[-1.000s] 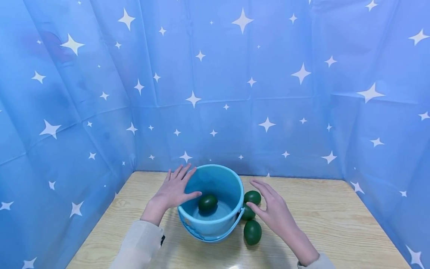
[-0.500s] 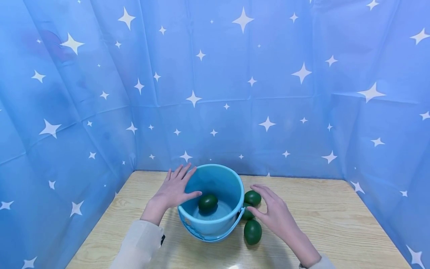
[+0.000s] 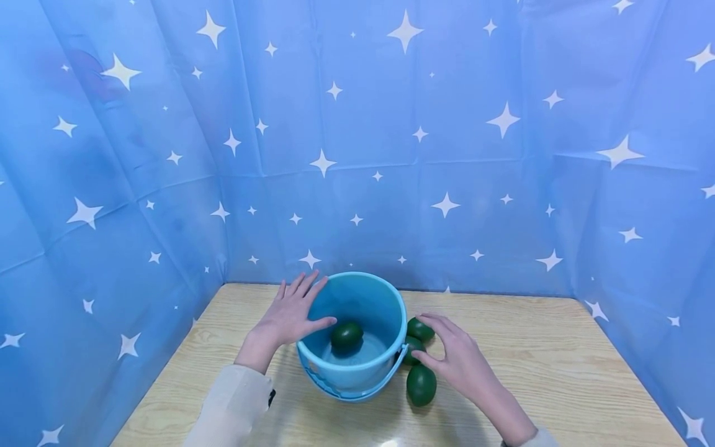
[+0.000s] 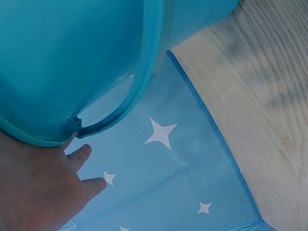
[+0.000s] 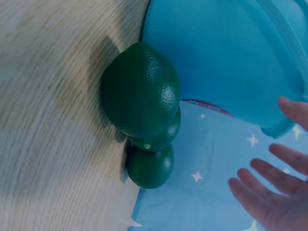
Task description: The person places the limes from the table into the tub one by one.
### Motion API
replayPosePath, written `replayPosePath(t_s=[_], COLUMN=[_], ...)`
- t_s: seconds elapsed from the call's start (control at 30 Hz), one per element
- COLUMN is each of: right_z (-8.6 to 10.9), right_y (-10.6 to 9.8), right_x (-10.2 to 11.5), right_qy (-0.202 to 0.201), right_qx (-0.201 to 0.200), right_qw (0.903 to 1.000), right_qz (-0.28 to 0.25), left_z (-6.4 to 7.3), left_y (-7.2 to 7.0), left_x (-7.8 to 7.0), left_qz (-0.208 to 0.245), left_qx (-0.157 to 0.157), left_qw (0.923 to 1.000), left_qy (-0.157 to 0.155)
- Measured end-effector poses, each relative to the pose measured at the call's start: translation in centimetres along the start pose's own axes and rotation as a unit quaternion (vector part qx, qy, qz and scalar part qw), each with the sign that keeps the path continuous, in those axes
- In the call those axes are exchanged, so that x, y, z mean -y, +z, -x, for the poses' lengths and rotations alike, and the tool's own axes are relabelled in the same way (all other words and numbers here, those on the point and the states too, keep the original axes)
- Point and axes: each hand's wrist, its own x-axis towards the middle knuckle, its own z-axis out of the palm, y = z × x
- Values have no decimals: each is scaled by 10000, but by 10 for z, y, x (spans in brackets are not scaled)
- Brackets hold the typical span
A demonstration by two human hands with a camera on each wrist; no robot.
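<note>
A light blue bucket (image 3: 365,298) stands upright on the table, one dark green, avocado-like fruit (image 3: 347,336) lying inside. My left hand (image 3: 287,318) is spread at the bucket's left rim, fingers straight and thumb reaching over the opening. In the left wrist view, that hand (image 4: 38,187) is just under the rim. Three more such fruits lie beside the bucket's right side: a near one (image 3: 421,385), a middle one (image 3: 413,349) and a far one (image 3: 421,329). Over the middle and far ones hovers my right hand (image 3: 460,360), thumb and fingers apart, with nothing between them.
The bucket's handle (image 3: 357,396) hangs down along its near side. The wooden table (image 3: 558,360) extends to the right and left. A blue curtain with white stars (image 3: 368,124) closes off the back and both sides.
My right hand has sunk slightly toward the fruits, its fingertips lower over the far one. The left hand, the bucket and the fruits stay in place.
</note>
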Motion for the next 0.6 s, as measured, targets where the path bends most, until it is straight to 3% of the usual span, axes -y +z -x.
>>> replayPosePath(t_s=[0.6], right_z=[5], right_y=[6], right_x=[-4], right_qy=[142], right_qx=[827], right_qw=[9965], right_qz=[-11], left_z=[0], left_y=[0], left_x=[0], left_qz=[-12], left_qx=[5], left_qw=[10000], left_qy=[-7])
